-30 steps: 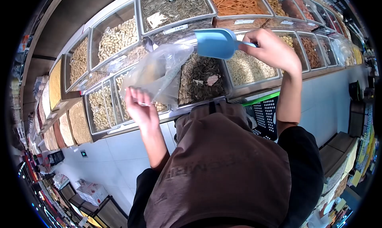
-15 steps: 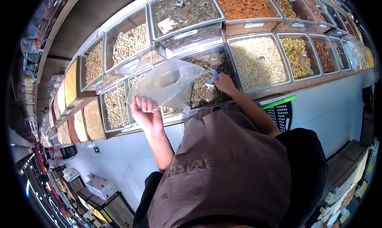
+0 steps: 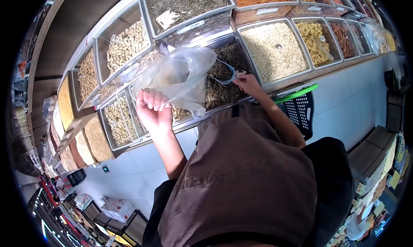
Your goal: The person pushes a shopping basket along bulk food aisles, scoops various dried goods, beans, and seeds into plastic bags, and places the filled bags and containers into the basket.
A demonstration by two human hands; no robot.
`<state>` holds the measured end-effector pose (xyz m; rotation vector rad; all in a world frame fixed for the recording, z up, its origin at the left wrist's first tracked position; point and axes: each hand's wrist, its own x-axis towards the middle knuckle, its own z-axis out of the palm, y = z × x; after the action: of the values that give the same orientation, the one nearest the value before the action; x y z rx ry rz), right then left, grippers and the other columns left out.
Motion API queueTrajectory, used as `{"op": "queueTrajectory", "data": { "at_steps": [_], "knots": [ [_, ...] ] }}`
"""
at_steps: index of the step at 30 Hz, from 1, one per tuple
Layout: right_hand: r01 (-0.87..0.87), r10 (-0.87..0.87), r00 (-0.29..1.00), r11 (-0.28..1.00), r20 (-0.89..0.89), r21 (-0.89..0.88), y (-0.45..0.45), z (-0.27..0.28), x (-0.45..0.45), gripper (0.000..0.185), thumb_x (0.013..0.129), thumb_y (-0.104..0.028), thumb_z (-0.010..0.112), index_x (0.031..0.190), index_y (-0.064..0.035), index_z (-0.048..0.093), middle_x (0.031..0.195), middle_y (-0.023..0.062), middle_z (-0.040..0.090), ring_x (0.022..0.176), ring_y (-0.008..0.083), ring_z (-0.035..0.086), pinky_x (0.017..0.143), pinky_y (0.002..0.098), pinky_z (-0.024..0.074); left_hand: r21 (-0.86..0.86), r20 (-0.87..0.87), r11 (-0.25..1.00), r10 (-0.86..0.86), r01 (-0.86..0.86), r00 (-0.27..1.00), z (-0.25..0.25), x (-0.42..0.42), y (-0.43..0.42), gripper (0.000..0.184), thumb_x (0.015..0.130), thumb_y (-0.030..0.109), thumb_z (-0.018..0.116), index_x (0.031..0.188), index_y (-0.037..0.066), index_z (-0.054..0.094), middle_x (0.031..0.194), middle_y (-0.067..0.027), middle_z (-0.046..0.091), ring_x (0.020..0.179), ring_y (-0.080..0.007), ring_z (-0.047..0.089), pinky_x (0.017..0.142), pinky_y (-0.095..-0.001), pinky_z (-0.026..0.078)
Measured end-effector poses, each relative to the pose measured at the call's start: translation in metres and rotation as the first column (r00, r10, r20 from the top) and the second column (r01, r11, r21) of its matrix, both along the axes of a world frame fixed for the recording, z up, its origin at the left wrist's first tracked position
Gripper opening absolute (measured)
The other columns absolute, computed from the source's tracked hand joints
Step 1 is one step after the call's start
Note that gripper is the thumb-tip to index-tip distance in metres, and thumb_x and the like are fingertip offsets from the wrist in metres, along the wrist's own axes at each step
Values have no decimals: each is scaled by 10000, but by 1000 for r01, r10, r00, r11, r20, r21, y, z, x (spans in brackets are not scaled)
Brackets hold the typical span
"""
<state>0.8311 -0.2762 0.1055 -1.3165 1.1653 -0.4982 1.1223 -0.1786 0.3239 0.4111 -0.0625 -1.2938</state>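
Note:
A clear plastic bag (image 3: 176, 74) hangs from my left hand (image 3: 152, 107), whose fingers are closed on its rim. The bag spreads over the bins, its mouth toward the scoop. My right hand (image 3: 248, 84) grips the handle of a light blue scoop (image 3: 226, 74) loaded with dark sunflower seeds. Beneath the scoop lies an open bin of sunflower seeds (image 3: 221, 92), partly covered by the bag. Part of the handle is hidden in my right fingers.
Shelled pale seeds (image 3: 275, 49) fill the bin to the right; peanuts (image 3: 129, 42) lie in bins to the left. Higher up stands another seed bin (image 3: 189, 6) with a price label. A black basket with a green handle (image 3: 297, 94) is beside my right forearm.
The scoop has turned and now shows a load of seeds lifted from the bin. My left hand still holds the bag, which has shifted slightly. The view has moved a little.

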Motion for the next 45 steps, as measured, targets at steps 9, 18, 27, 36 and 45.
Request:
{"op": "queueTrajectory", "data": {
  "at_steps": [9,18,27,36,45],
  "knots": [
    [-42,-2,989,956,149,290,-20,81,-39,245,898,-213,678,797,9,701,551,12,565,442,36,454,401,191,281,320,524,923,14,-212,851,-21,-5,2,290,973,213,555,714,117,467,628,22,420,535,-90,382,477,-245,308],
    [-233,217,958,970,187,70,-88,204,-55,223,894,-162,656,899,51,717,554,54,588,364,17,351,368,189,206,263,329,962,-25,-67,944,-28,-7,-18,311,1003,207,457,708,137,387,602,39,308,525,-85,321,460,-249,261],
    [-396,406,912,908,55,-137,-97,297,-1,116,849,-30,639,903,38,715,635,21,632,513,37,499,453,208,329,199,329,977,5,-74,944,-34,-4,-26,241,979,165,490,751,122,427,621,35,335,520,-80,338,456,-252,277],
    [-731,423,651,571,-630,-372,-71,353,32,120,729,-106,693,792,-4,709,601,138,623,548,264,617,524,360,448,159,350,983,34,-95,936,-28,-16,-18,226,968,154,511,758,105,445,612,26,354,513,-88,358,452,-258,307],
    [-718,268,656,509,-706,-475,-47,350,19,112,760,-93,717,819,2,709,628,192,619,589,341,627,561,404,484,176,403,974,60,-141,913,-21,-30,-9,261,980,172,490,733,112,427,608,24,347,525,-92,347,481,-261,297]
  ]
}}
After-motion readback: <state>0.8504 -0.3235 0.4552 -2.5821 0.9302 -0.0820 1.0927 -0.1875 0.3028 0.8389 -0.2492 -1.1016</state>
